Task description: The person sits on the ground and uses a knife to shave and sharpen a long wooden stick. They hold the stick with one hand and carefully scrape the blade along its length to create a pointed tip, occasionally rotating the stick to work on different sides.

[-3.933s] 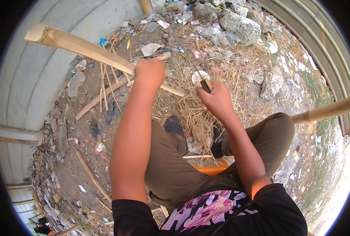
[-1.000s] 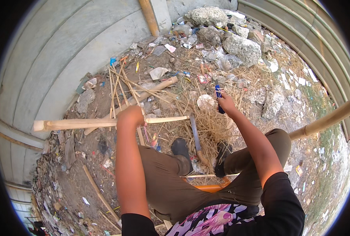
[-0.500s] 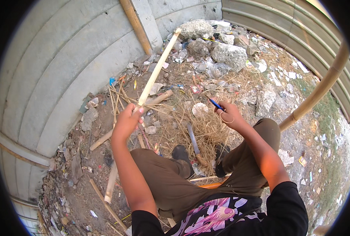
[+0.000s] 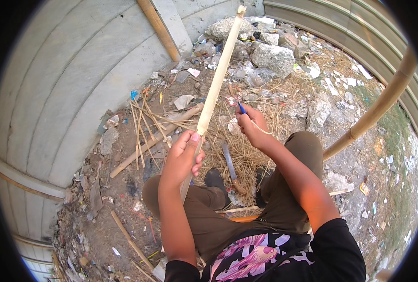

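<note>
My left hand (image 4: 179,157) is closed round the lower part of a long pale split-bamboo strip (image 4: 218,77). The strip slants up and away, its far end near the rubble in the picture; its near end runs down past my wrist toward my thigh. My right hand (image 4: 251,124) grips a slim blue pen (image 4: 241,108), its tip pointing up and left, apart from the strip. A thin pale loop (image 4: 261,128) hangs at the right hand. Between my feet a machete (image 4: 230,162) with a wooden handle lies on straw-like shavings.
Thin bamboo sticks (image 4: 140,124) lie across a bamboo pole (image 4: 171,127) on the left. Concrete rubble (image 4: 273,60) and litter lie ahead. A grey wall (image 4: 77,89) stands left, a corrugated fence (image 4: 340,28) at far right. A thick bamboo pole (image 4: 373,113) leans on the right.
My left hand and the bamboo strip have moved right, and the strip's far end reaches higher. My right hand has moved left with the pen, closer to the strip.
</note>
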Tool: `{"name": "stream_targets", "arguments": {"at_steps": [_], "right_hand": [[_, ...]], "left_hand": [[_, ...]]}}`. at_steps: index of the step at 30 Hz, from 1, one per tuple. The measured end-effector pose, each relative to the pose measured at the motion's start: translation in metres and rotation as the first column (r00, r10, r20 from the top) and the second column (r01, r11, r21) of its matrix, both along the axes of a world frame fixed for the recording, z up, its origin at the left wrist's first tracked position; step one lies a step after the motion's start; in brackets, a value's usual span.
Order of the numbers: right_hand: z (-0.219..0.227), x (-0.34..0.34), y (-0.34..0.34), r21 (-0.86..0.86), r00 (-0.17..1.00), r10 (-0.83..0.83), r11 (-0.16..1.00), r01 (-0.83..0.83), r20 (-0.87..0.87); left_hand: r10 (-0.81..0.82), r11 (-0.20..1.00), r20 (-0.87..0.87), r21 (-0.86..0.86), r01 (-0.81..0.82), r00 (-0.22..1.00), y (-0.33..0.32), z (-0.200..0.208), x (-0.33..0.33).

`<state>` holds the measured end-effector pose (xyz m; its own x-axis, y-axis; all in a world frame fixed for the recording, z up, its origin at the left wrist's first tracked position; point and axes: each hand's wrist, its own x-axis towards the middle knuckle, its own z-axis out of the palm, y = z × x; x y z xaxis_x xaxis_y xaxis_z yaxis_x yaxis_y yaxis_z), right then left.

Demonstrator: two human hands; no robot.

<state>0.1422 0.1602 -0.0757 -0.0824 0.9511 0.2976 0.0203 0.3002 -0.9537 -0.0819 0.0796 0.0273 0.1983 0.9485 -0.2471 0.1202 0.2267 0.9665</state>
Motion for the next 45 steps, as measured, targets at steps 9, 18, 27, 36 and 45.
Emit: {"name": "stream_targets", "arguments": {"at_steps": [9,18,27,36,45], "right_hand": [[0.027,-0.026,-0.002,0.112,0.992,-0.123,0.987,0.118,0.033],[0.067,-0.064,-0.004,0.28,0.922,-0.077,0.959,-0.035,0.38],[0.068,-0.093,-0.006,0.509,0.912,-0.047,0.84,-0.185,0.408],[0.059,-0.104,0.0,0.687,0.865,-0.255,0.715,-0.133,0.432],[0.049,-0.089,-0.001,0.757,0.795,-0.44,0.653,-0.035,0.417]], "left_hand": [[0.115,0.993,0.369,-0.056,-0.101,0.923,0.011,-0.025,0.002],[0.116,0.98,0.543,0.075,-0.186,0.832,0.021,-0.006,0.005],[0.276,0.925,0.426,0.125,-0.358,0.862,-0.006,0.003,-0.012],[0.281,0.929,0.449,0.097,-0.358,0.848,-0.016,0.002,-0.015],[0.185,0.967,0.484,0.066,-0.247,0.855,-0.009,-0.006,-0.005]]}}
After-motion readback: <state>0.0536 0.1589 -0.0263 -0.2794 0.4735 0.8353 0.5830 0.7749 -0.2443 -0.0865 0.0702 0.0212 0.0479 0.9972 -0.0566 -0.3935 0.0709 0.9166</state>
